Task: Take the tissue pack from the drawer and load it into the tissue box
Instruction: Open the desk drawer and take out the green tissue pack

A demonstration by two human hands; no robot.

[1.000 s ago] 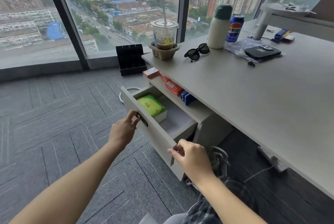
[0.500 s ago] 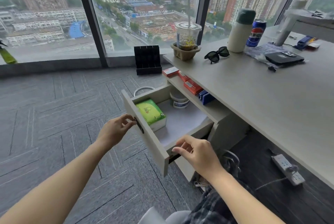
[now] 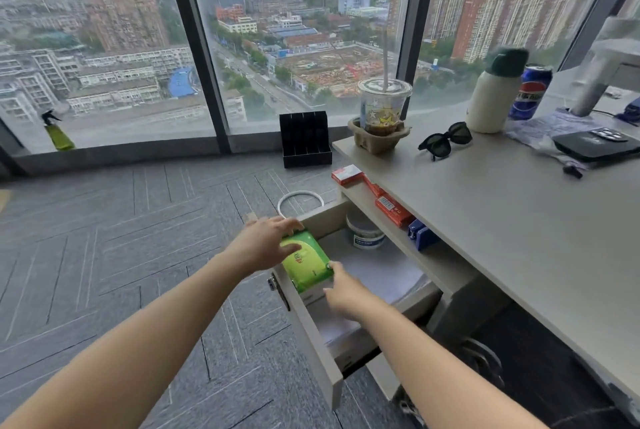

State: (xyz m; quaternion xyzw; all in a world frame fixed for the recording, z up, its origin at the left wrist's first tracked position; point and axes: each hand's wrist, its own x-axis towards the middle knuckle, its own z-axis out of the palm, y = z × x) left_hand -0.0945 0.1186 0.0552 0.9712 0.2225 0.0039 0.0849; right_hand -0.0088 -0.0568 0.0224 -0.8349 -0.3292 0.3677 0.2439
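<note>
My left hand (image 3: 266, 243) grips the far end of a green tissue pack (image 3: 306, 264), fingers over its top and thumb on its face, while my right hand (image 3: 346, 292) pinches the near corner. The pack sits at the left front of the open drawer (image 3: 313, 335), beside a white tub (image 3: 365, 233). Above, the grey desk (image 3: 502, 221) carries sunglasses (image 3: 445, 141) and an iced drink (image 3: 381, 108).
</note>
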